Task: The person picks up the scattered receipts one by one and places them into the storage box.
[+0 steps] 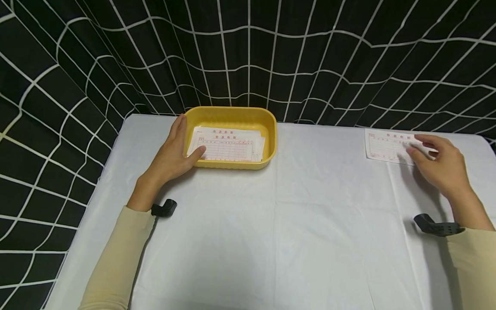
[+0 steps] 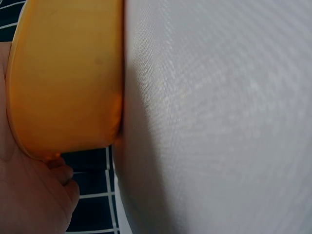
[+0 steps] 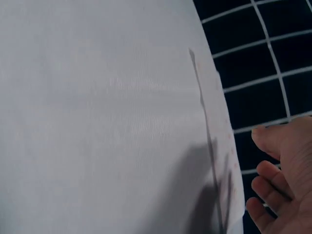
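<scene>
A yellow plastic basket (image 1: 232,164) stands at the back of the table, left of the middle. Printed paper receipt slips (image 1: 226,147) with red lines lie overlapping inside it. My left hand (image 1: 170,158) grips the basket's left end, its thumb over the front rim and its fingers along the outer side; the left wrist view shows the basket wall (image 2: 73,83) against the palm. At the back right lies another receipt slip or thin stack (image 1: 381,146). Above its right end hovers my right hand (image 1: 443,165), thumb and fingers apart; the right wrist view shows them clear of the paper (image 3: 222,146).
A white cloth (image 1: 310,241) covers the table, with light creases. Black curtain (image 1: 310,56) with a white grid hangs along the back and left edges. Each wrist wears a black strap; the right strap (image 1: 438,227) is beside the sleeve.
</scene>
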`<state>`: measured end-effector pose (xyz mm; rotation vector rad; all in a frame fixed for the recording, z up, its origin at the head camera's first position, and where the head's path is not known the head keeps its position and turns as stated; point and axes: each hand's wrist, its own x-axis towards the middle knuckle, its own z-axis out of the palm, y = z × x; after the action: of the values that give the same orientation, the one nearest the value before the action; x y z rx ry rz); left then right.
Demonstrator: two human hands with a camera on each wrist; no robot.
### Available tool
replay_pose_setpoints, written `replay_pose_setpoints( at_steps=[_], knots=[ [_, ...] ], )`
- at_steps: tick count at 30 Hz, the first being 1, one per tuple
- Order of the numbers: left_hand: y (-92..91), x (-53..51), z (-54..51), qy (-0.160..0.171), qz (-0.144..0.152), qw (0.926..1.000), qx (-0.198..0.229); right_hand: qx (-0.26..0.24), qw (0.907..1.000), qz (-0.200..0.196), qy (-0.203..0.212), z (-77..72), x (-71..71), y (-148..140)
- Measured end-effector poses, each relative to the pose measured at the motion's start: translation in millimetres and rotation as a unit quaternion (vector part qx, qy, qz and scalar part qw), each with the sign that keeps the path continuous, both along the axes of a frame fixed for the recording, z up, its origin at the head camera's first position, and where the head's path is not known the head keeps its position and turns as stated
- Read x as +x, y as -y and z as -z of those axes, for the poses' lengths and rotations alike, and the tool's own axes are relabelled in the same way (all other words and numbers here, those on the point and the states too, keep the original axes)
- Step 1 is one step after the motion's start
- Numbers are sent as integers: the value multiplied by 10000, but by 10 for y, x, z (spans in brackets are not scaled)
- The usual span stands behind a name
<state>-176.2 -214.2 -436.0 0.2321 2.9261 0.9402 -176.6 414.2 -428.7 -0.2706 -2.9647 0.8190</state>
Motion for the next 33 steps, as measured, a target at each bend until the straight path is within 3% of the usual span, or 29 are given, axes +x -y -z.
replay_pose_setpoints(
  at_steps=[6, 14, 25, 33],
  knots=[
    [-2, -6, 14, -15, 6, 10000, 7, 187, 9989, 239, 361, 46, -28, -154],
    [-5, -16, 24, -34, 7, 10000, 26, 316, 9965, 245, 728, 102, -44, -313],
    [2, -1, 7, -15, 0, 10000, 28, 589, 9900, -123, 1275, 142, -79, -428],
    [-4, -4, 1, 28, -28, 10000, 20, 618, 9897, -206, 1275, 155, -97, -438]
  ],
)
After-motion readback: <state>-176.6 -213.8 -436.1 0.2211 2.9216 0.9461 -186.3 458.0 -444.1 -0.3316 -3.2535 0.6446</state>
